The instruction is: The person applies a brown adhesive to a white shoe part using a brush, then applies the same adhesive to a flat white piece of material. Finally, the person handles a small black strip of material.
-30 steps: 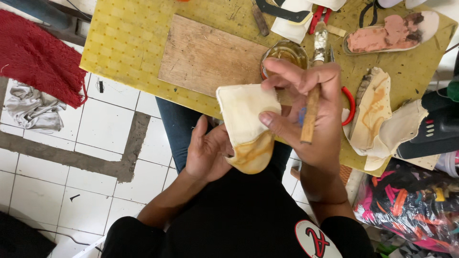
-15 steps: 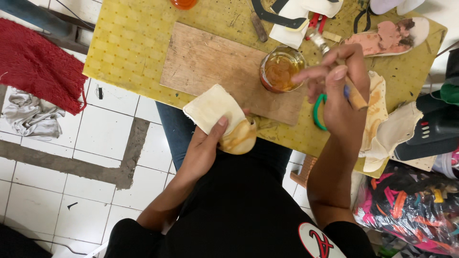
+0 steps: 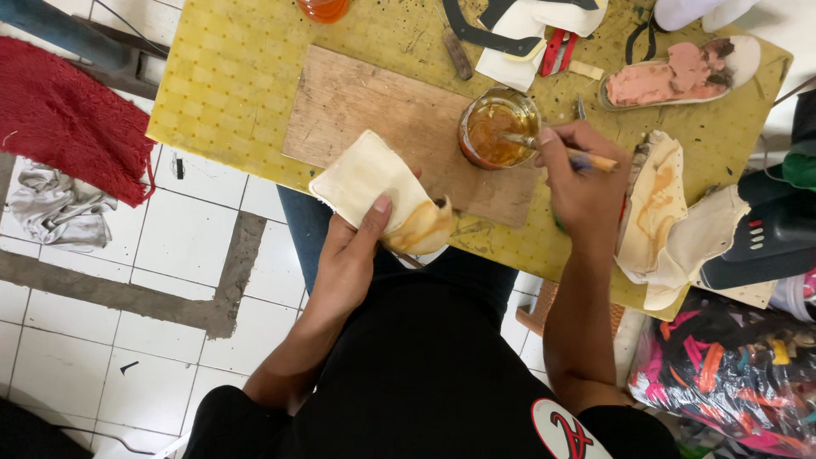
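My left hand [image 3: 355, 248] holds a cream shoe insole [image 3: 379, 192] by its underside, thumb on top, at the near edge of the yellow table [image 3: 212, 93]. The insole's rounded end is smeared with amber glue. My right hand [image 3: 580, 183] grips a wooden-handled brush [image 3: 557, 148] whose tip dips into a round can of amber glue [image 3: 497, 127]. The can stands at the right end of a worn wooden board [image 3: 365, 106].
More glue-stained cream insoles [image 3: 659, 212] lie right of my right hand. A pink-lined sole [image 3: 676, 76], red-handled scissors [image 3: 557, 49], black straps and white pieces sit at the table's far side. A red rug [image 3: 64, 127] and grey rag [image 3: 51, 212] lie on the tiled floor; colourful bags [image 3: 731, 374] at right.
My right hand moved from the insole out to the glue can and put the brush into it. My left hand lowered the insole and turned it flatter.
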